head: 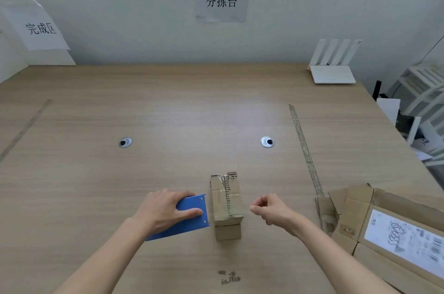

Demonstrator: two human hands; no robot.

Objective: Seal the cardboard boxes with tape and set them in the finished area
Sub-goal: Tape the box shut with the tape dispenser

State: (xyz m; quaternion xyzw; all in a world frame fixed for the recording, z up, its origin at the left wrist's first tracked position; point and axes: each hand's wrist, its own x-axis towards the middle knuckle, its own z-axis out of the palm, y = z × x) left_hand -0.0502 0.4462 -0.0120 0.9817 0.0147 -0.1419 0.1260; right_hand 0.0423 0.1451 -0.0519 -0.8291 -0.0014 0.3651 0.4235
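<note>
While the left hand (168, 209) grips a blue tape dispenser (185, 218) just beside it, the small cardboard box (227, 204) stands at the near middle of the wooden table (168, 106), worn tape along its top seam. The right hand (269, 209) hovers near its other side, fingers curled, holding nothing that I can make out. Judging from this, sealing is under way or about done; moving it is left. A finished-area sign (39, 28) hangs far left, a sorting sign (221, 1) on the wall. More flattened boxes (384, 228) wait right, beside a tape strip (304, 147).
</note>
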